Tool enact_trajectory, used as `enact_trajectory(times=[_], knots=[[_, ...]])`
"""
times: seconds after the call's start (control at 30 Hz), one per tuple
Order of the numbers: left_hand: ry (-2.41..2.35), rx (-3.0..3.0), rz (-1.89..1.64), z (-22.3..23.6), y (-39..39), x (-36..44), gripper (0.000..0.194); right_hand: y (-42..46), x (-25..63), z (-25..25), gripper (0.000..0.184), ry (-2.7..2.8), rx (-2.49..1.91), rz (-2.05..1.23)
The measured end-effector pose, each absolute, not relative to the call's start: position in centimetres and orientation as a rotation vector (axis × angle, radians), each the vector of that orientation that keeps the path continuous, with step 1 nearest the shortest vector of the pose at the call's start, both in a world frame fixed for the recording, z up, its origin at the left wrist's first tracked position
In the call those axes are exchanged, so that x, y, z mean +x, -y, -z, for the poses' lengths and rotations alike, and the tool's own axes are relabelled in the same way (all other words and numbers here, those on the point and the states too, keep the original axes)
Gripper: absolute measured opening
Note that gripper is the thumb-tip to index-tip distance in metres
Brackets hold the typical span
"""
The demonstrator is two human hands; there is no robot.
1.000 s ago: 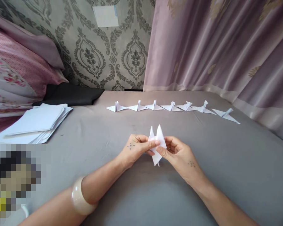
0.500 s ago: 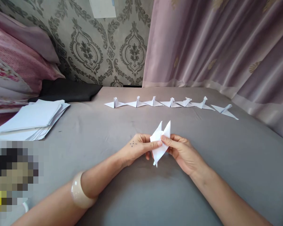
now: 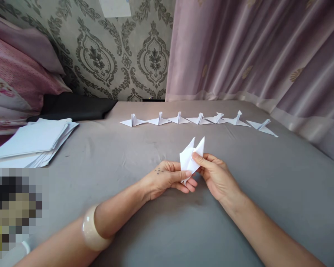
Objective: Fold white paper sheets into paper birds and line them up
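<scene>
Head view: the left hand [image 3: 164, 179] and right hand [image 3: 217, 173] pinch a pointed paper fold [image 3: 186, 159], grey worktop [image 3: 114, 152] stretching beyond to winged paper figures [image 3: 199, 119] near its far edge.

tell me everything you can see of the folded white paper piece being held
The folded white paper piece looks plain and sharply creased. Two pointed tips rise at its top; thinner points show at its bottom. It leans to the right, held over the grey cloth-like surface. The bare left hand pinches its lower end; the bare right hand grips its right side, thumb in front.
</scene>
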State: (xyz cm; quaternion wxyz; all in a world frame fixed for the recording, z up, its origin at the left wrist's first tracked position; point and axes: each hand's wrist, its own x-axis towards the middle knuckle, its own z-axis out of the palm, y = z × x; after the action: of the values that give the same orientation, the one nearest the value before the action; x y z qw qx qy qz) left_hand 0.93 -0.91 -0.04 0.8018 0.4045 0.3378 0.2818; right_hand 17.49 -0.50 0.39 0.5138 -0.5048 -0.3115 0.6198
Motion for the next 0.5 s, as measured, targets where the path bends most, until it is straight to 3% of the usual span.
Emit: enact_trajectory(times=[0.5], knots=[[-0.863,0.942,-0.672,0.0,1.5,2.1,0.032,-0.1,18.2,-0.9,0.032,0.721,-1.256,-1.363]])
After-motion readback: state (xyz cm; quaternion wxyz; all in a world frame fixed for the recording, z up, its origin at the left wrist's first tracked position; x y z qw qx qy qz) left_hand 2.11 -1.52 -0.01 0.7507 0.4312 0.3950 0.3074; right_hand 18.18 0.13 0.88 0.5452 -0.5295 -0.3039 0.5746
